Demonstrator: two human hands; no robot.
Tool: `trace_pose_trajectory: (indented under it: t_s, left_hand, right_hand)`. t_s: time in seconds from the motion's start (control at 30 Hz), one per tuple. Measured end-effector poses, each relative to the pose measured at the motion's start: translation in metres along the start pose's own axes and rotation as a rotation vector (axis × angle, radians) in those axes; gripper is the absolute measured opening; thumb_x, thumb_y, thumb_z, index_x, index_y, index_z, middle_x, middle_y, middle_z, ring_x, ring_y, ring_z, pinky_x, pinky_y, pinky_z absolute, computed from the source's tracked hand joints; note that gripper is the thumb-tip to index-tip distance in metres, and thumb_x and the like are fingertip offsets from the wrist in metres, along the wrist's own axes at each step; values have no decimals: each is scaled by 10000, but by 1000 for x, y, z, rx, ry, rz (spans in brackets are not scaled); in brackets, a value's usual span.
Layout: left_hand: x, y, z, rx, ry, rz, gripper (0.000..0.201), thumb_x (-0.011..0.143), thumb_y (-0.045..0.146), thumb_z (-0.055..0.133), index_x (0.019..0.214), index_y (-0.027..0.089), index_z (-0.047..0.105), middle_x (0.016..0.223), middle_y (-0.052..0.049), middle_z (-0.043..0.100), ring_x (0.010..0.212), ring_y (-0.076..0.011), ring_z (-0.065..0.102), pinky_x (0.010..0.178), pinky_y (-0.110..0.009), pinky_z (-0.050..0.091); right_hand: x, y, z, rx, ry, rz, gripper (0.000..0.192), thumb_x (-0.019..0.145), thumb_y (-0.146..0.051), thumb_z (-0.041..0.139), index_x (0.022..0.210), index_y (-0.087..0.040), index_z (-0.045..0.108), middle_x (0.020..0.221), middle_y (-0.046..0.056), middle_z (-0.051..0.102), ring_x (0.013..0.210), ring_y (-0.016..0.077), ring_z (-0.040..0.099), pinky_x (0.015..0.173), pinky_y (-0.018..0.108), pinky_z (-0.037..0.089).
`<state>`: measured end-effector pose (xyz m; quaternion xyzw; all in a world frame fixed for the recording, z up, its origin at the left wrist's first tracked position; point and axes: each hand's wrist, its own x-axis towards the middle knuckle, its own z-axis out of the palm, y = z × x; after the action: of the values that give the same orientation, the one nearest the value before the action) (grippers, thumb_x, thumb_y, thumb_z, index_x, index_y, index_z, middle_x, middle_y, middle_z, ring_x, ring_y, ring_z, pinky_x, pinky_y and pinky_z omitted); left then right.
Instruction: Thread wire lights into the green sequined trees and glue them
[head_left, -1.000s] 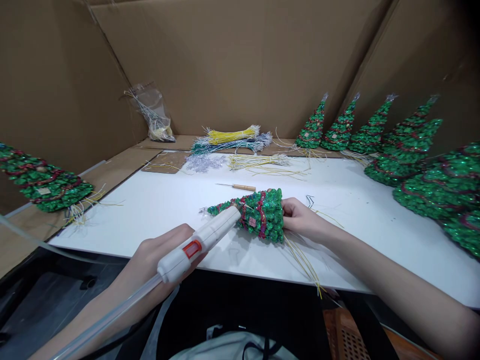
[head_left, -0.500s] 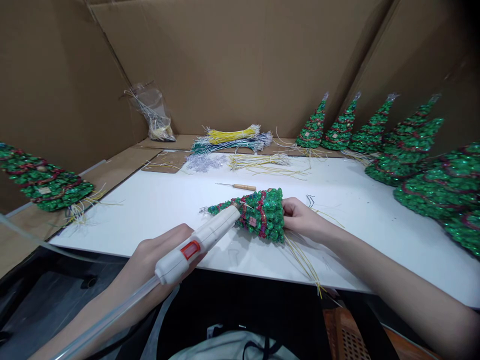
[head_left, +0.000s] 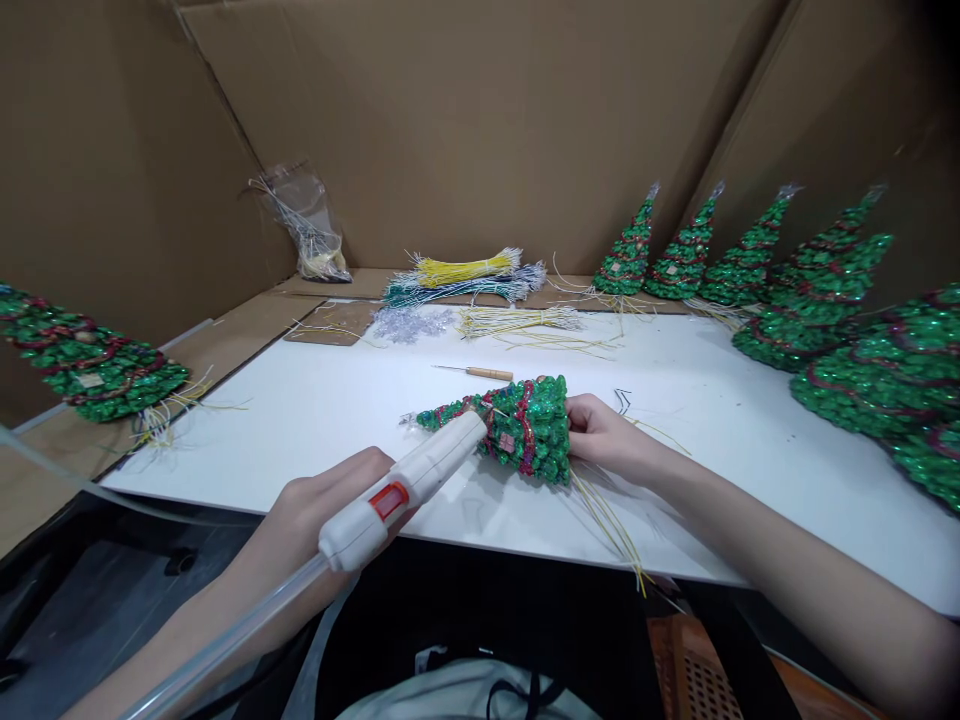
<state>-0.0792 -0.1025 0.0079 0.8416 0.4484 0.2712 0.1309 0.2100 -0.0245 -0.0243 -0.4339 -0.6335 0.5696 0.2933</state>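
Left hand point(head_left: 315, 510) wrapped round white glue gun point(head_left: 405, 490), right hand point(head_left: 604, 432) gripping green tree point(head_left: 547, 430); pink square patch point(head_left: 506, 442)

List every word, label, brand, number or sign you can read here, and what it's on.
There is no readable text.
White glue gun: no legible lettering.
Plastic bag: none legible.
Pale patch near the lap: too small and blurred to tell.

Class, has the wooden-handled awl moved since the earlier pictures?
No: judged against the white tabletop, the wooden-handled awl lies in the same place.
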Motion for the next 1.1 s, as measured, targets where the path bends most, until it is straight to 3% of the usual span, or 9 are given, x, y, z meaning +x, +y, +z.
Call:
trace_pose_trajectory:
  t_s: [0.4,0.8,1.1]
  left_hand:
    - [2,-3,-1,24,-7,43,159,939,253,475,781,227,471,690,39,444,565,-98,461,536,-203,378]
    - [0,-1,-4,13,-18,37,141,927,243,499,789,225,480,699,48,441,572,-91,475,544,-193,386]
    - [1,3,-7,42,-44,17,162,947,271,461,794,219,470,717,32,464,601,-108,481,575,-214,393]
  right_hand:
    - [0,1,-1,10,-6,8,282,675,-380,733,669,-143,580,592,-13,546,538,101,456,500,232,335]
    - [-1,-1,-2,-9,-17,-20,216,716,-325,733,682,-140,627,616,11,615,614,146,566,555,256,454]
    - [-1,-2,0,-16,-1,-25,238,715,-358,738,686,-149,628,588,0,600,579,140,550,520,247,435]
